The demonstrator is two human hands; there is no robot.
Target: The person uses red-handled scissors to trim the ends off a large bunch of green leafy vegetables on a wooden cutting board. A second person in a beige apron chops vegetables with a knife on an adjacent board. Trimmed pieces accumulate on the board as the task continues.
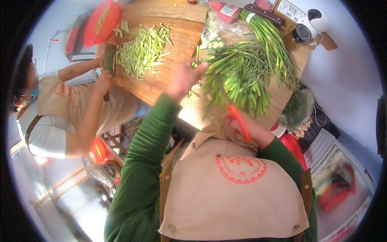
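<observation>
My left hand [188, 75] reaches over the table and pinches a thin green stalk [197, 55] between thumb and fingers. In my right hand [246, 125], near the table's front edge, is a red-handled cutting tool [236, 119]; whether it is scissors or a knife I cannot tell. Its narrow blade points up and left, beside a loose heap of long green stalks [242, 81], apparently of the onion or chive kind. A second bunch of stalks [263, 30], bound with a white band, overlaps the heap's far side.
On the left, a co-worker's hand [104, 81] holds a cleaver [109, 60] over a wooden chopping board [178, 39] strewn with sliced green vegetable [140, 51]. A red basket [102, 24] stands beyond. Plastic bags [231, 28], a brown-handled tool [264, 14] and a white camera [318, 19] occupy the back right.
</observation>
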